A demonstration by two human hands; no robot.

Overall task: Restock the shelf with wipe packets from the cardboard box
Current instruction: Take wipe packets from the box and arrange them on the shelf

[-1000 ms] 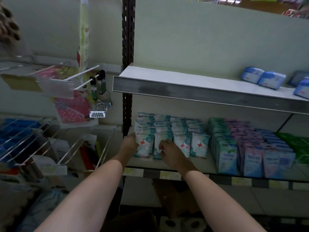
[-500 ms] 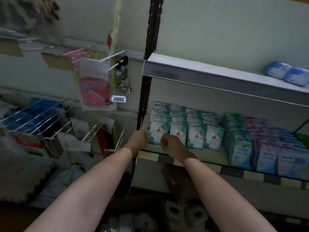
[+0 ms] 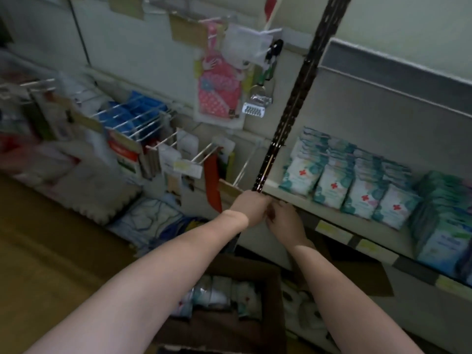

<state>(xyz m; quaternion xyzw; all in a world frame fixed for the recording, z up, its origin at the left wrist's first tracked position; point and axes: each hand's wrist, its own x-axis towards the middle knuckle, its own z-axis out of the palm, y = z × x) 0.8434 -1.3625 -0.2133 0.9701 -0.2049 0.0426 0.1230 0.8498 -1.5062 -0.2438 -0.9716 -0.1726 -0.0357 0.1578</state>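
A single head-worn wide-angle view (tilted) looks down close past both forearms at the shelf [image 3: 339,221] edge.

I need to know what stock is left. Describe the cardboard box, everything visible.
The cardboard box is brown, open at the top, and sits low beneath the shelf, between the person's forearms in the head view. Its near rim and a flap toward the right show; the rest is dark. Inside lie pale wipe packets, some with teal print, loosely piled. Neither hand touches it. The count of packets cannot be told.
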